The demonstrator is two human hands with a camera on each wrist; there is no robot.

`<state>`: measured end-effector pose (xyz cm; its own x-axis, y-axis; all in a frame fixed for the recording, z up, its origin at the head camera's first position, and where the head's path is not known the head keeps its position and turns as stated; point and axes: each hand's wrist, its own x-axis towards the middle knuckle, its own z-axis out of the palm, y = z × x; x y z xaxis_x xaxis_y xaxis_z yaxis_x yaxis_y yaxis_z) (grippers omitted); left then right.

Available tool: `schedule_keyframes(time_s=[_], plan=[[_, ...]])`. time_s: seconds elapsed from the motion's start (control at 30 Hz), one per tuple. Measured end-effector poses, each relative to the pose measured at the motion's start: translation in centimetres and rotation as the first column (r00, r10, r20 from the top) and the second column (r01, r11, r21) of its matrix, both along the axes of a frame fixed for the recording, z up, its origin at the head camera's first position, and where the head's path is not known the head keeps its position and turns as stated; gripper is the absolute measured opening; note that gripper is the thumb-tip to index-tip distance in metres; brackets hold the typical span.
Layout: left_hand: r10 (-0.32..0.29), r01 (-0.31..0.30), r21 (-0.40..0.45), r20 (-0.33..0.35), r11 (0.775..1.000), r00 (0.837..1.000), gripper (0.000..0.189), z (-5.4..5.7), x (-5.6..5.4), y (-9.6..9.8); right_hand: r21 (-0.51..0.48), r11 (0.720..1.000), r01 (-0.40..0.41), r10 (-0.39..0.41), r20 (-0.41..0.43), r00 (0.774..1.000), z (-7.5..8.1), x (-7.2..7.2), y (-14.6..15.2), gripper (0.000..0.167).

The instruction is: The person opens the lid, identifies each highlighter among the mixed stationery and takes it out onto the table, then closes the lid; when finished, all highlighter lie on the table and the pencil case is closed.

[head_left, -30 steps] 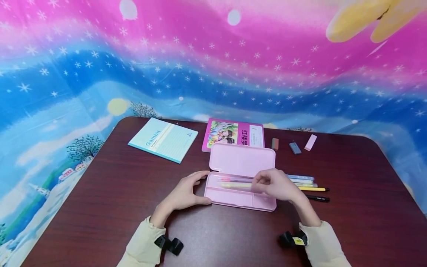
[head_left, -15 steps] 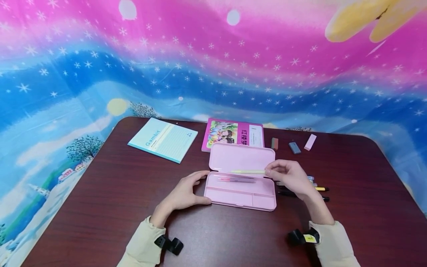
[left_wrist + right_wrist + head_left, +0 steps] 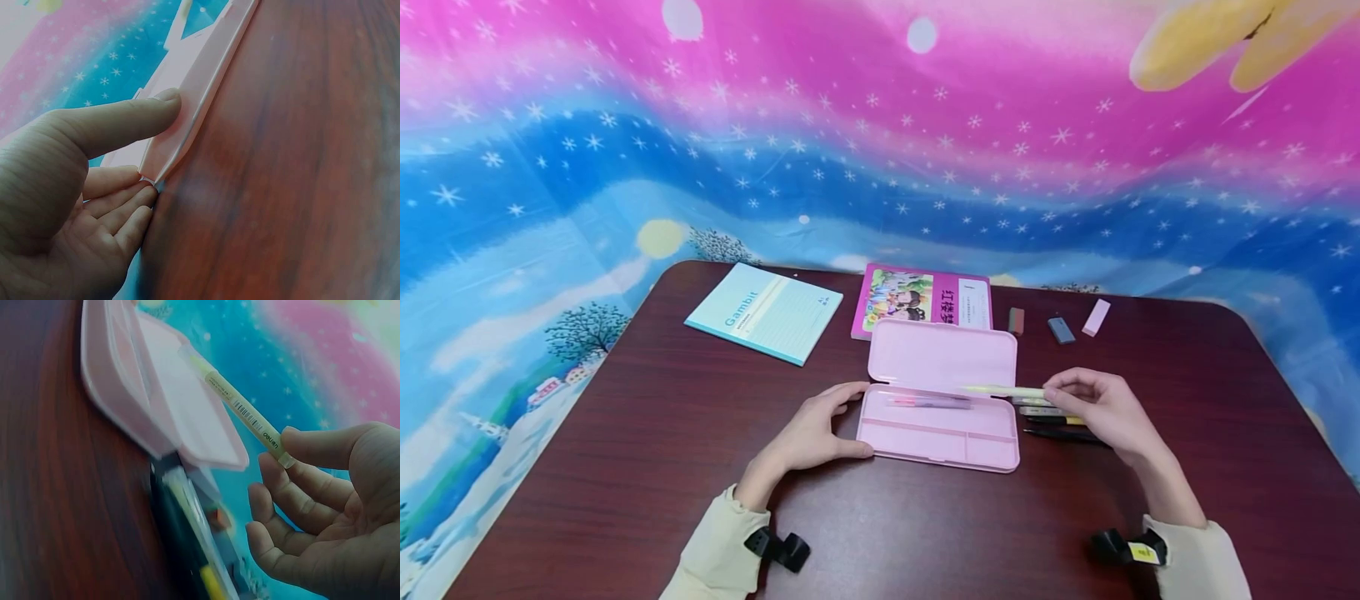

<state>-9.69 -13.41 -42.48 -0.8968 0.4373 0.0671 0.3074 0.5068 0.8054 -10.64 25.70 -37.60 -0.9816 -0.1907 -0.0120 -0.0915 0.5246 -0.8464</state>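
Observation:
The pink pencil case lies open on the table, its lid tipped back. My left hand grips its left end, with the thumb at the front corner and fingers at the back; the left wrist view shows the thumb on the side wall. A pinkish-purple pen rests in the rear compartment. Between thumb and fingertips, my right hand pinches the end of a pale yellow pen. That pen points left, above the case's right rear edge. Several pens, including a black one, lie beneath the right hand, partly hidden.
A light blue notebook lies at the back left. Behind the lid is a magenta book. A red-green eraser, a blue-grey eraser and a pink one sit at the back right of the table.
My right hand has lifted the yellow pen out of the case and carried it right, toward the pens beside it. The left hand keeps its place on the case.

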Motion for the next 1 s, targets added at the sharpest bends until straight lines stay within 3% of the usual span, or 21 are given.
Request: schedule_keyframes(time_s=[0.27, 0.57, 1.0], plan=[[0.003, -0.003, 0.008, -0.005, 1.000, 1.000, 0.080, 0.1, 0.0, -0.1, 0.030, 0.999, 0.039, -0.039, -0.019, 0.999, -0.1, 0.6, 2.3, 0.024], [-0.005, 0.005, 0.011, -0.002, 1.000, 1.000, 0.079, -0.1, 0.0, 0.0, 0.045, 0.997, 0.062, -0.064, 0.049, 0.997, -0.5, 2.0, 5.1, 0.029], [-0.009, 0.010, 0.018, -0.013, 1.000, 1.000, 0.079, -0.1, 0.0, 0.0, 0.111, 0.992, 0.058, -0.068, 0.092, 0.993, -1.9, 3.7, 8.0, 0.022]])
